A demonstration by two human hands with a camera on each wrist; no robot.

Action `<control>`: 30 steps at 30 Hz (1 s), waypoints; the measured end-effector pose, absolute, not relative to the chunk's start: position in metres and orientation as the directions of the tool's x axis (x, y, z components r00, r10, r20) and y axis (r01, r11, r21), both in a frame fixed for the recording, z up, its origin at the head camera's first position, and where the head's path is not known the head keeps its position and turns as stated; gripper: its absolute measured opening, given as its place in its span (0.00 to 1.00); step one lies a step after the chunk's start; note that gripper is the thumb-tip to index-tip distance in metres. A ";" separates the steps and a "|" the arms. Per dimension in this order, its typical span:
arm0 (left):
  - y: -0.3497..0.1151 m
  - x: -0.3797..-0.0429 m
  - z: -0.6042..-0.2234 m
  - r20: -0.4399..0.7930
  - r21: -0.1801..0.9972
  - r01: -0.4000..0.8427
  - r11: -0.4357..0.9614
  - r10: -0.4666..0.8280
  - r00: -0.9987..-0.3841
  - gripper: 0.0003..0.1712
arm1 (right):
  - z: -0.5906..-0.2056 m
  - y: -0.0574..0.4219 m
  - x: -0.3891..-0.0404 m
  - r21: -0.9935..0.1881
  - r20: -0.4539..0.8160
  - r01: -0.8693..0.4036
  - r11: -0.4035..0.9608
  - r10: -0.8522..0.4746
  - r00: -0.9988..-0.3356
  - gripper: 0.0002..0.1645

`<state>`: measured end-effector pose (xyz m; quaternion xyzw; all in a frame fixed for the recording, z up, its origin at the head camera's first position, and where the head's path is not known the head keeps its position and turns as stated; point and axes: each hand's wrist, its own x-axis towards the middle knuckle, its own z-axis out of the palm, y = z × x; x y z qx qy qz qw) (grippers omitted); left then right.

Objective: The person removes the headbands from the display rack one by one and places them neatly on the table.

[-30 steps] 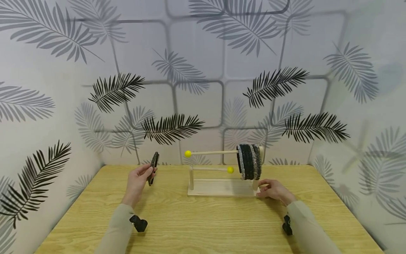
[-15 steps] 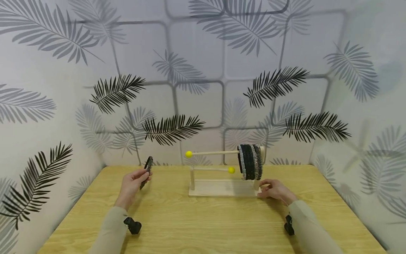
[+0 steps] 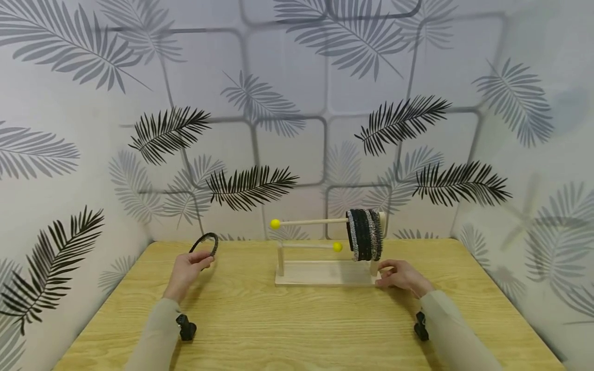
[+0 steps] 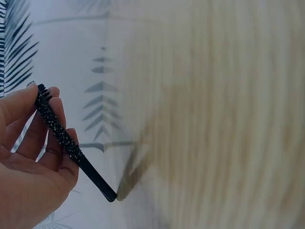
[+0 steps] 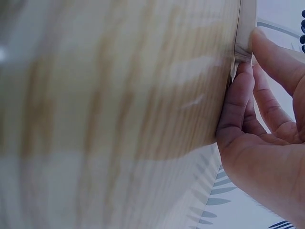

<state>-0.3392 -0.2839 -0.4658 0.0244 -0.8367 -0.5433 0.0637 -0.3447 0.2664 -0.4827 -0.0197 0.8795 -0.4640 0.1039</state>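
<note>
My left hand (image 3: 184,274) holds a black headband (image 3: 215,243) above the left part of the table. In the left wrist view, the thumb and fingers pinch the headband (image 4: 62,135), which is studded with dark glittery stones and has small comb teeth near the thumb. Its lower tip is close to the tabletop; whether it touches I cannot tell. My right hand (image 3: 402,278) grips the right end of the pale wooden stand (image 3: 325,274). On the stand's upper rod (image 3: 315,221), several black and silver glittery headbands (image 3: 364,235) hang together at the right end.
Yellow balls cap the upper rod's left end (image 3: 275,224) and the lower rod's right end (image 3: 337,247). The lower rod (image 3: 306,246) carries no headband. A wood-grain table (image 3: 297,324) lies beneath, with leaf-patterned walls (image 3: 297,154) behind and at both sides.
My left hand has moved left and slightly lower with the headband, which has turned so that its curved loop shows. The right hand and the stand have stayed in place.
</note>
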 end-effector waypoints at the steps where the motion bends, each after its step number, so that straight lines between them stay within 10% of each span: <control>1: -0.286 -0.339 -0.467 0.093 0.899 0.035 0.437 -0.111 -0.989 0.21 | -0.483 0.266 -0.345 -0.820 -0.166 0.063 0.569 -0.130 -0.978 0.31; 30: -0.337 -0.343 -0.481 0.118 0.668 -0.004 0.744 -0.111 -0.987 0.10 | -0.483 0.267 -0.345 -0.826 -0.171 0.070 0.560 -0.131 -0.977 0.31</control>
